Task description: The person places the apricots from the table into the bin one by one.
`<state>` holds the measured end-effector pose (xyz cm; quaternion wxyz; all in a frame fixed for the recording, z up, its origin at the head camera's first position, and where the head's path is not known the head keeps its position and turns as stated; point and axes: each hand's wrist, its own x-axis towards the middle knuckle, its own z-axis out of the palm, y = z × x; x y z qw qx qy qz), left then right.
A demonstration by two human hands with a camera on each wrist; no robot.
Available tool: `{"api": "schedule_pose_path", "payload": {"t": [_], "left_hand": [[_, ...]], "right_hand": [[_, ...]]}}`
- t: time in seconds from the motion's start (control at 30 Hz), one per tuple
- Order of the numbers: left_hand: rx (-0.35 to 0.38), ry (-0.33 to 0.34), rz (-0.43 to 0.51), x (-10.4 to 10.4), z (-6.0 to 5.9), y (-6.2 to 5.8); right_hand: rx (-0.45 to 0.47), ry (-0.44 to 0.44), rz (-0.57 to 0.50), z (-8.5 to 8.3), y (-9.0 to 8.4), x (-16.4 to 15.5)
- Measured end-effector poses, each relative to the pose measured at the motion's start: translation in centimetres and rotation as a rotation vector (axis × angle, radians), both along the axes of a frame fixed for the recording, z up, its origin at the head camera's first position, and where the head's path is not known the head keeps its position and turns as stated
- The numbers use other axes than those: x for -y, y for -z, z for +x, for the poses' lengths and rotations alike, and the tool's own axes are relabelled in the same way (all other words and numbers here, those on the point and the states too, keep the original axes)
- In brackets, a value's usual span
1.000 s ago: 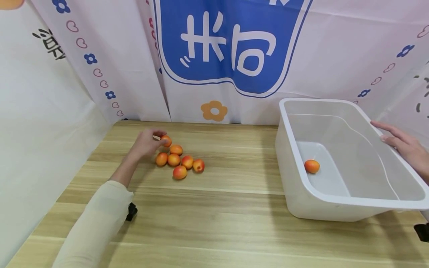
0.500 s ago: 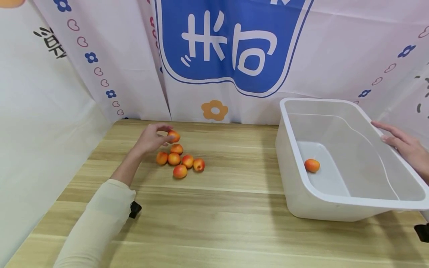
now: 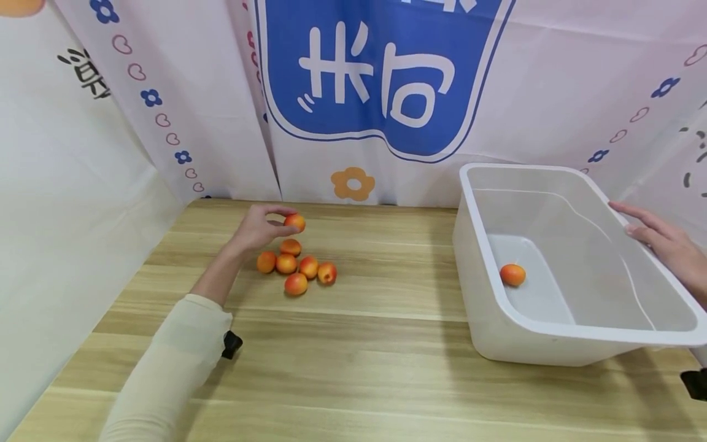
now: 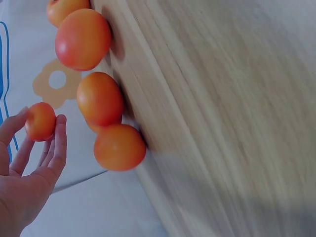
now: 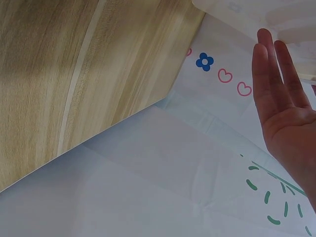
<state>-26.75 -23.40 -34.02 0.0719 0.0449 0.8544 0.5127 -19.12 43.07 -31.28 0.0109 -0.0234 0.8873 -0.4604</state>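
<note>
My left hand pinches an apricot between thumb and fingertips, raised over the back left of the table. Just below it in the head view lies a loose cluster of several orange-red apricots. The left wrist view shows the held apricot at the fingertips, apart from the others. At the right stands a deep white plastic tub with a single apricot on its floor. My right hand rests on the tub's right rim. Its fingers look straight in the right wrist view.
The wood-grain table carries the fruit and the tub. A white printed cloth hangs behind and along the left side. A black strap piece sits at the left sleeve.
The left hand has moved right and slightly up with the apricot, away from the cluster. The right hand and the tub have stayed in place.
</note>
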Motion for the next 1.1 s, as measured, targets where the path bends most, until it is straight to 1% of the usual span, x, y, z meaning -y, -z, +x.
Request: {"api": "schedule_pose_path", "payload": {"t": [0.1,0.2,0.37,0.47,0.73,0.83,0.97,1.1], "left_hand": [[-0.018,0.003,0.032,-0.6,0.0,0.1],[-0.049,0.018,0.059,-1.6,-0.4,0.2],[-0.073,0.058,0.073,-3.4,-0.9,-0.1],[-0.064,0.081,0.085,-4.7,-1.1,-0.6],[-0.11,0.169,0.15,-8.9,-0.8,-2.1],[-0.127,0.199,0.157,-10.2,-0.7,-2.7],[-0.15,0.206,0.13,-11.7,-0.9,-3.5],[-0.166,0.224,0.148,-13.3,-1.0,-4.3]], "right_hand": [[-0.007,-0.005,0.002,-0.1,0.0,0.1],[-0.014,-0.008,-0.005,0.0,-0.2,0.2],[-0.015,0.003,0.011,0.3,-0.2,0.7],[-0.014,0.009,0.038,0.6,0.0,0.9],[-0.02,0.006,0.035,0.5,0.2,0.5],[-0.017,0.015,0.045,0.6,0.3,0.6],[-0.003,0.032,0.059,0.8,0.3,0.9],[-0.007,0.027,0.06,0.8,0.1,1.0]]}}
